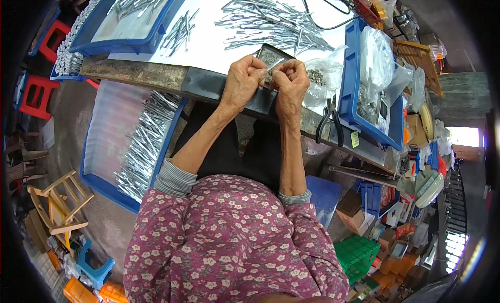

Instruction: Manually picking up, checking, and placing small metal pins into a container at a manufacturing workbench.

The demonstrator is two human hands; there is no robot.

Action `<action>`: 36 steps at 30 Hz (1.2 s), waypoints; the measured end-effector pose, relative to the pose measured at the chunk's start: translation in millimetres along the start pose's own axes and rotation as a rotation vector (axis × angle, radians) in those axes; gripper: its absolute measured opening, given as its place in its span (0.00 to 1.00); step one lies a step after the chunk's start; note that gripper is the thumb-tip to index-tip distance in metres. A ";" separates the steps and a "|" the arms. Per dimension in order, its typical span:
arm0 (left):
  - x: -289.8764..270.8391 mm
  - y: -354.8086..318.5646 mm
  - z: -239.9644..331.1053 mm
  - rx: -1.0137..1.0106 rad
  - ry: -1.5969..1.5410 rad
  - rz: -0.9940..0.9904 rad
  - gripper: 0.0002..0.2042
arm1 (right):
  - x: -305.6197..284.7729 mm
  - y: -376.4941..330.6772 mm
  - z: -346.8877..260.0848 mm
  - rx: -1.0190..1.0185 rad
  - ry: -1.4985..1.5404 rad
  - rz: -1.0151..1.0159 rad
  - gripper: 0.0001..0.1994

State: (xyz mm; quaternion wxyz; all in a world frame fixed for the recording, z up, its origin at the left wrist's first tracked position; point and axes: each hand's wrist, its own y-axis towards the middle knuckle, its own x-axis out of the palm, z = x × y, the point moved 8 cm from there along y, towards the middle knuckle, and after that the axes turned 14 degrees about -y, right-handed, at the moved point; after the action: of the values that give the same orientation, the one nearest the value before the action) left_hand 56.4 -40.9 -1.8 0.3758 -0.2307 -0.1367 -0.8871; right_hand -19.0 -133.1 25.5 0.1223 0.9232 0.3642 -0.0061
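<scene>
My left hand point(244, 80) and my right hand point(291, 84) meet over the near edge of the table, fingertips pinched close together. Between them runs a slim silver metal rod point(276, 64). A second thin metal piece point(298, 44) stands up just beyond my right fingers; whether they hold it I cannot tell. Right behind my hands lies a small dark tray point(267, 45) with tiny parts inside, partly covered by my fingers. Small brass-coloured parts point(315, 76) lie on a clear plastic bag point(324, 89) beside my right hand. Black-handled pliers point(338, 130) rest at the table edge.
A big pile of metal rods point(265, 21) covers the white table top point(205, 45), with a smaller bunch point(180, 32) to its left. Blue trays stand left point(151, 46) and right point(350, 73). Below left, another blue tray point(110, 189) holds several rods.
</scene>
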 end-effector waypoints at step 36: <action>12.4 -5.8 14.4 0.219 0.373 -0.029 0.02 | -6.1 -1.6 8.1 0.009 0.046 -0.042 0.07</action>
State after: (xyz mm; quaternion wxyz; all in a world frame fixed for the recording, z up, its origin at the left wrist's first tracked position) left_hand 49.0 -38.4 16.5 0.4045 -0.0183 -0.1639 -0.8996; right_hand -24.0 -138.0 17.9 0.1096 0.9158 0.3863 0.0107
